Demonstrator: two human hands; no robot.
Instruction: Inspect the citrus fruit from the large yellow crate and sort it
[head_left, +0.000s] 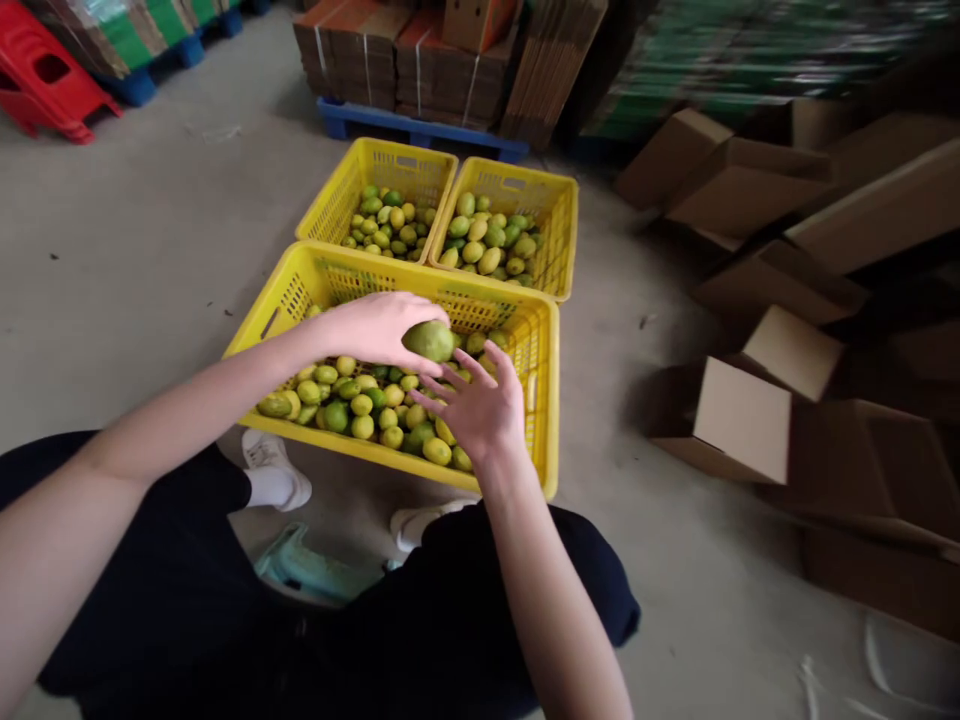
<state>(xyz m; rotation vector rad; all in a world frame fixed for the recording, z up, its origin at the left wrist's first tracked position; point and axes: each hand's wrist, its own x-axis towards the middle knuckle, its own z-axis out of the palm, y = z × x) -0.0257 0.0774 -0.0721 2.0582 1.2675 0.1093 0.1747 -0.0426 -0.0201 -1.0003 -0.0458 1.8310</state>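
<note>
Over the large yellow crate (390,470), my left hand (375,328) grips a big green fruit (429,342) between thumb and fingers. Palm up and fingers spread, my right hand (484,400) is just to the right of that fruit and holds nothing. Many green and yellow fruits (363,427) lie in the crate below both hands. Behind it stand two smaller yellow crates, a left one (330,190) and a right one (566,235), each with similar fruits inside.
Open cardboard boxes (742,415) are scattered at the right. Bundled flat cardboard (439,75) sits on a blue pallet (420,130) at the back. A red stool (56,85) is at the upper left. My feet are close to the large crate's near side.
</note>
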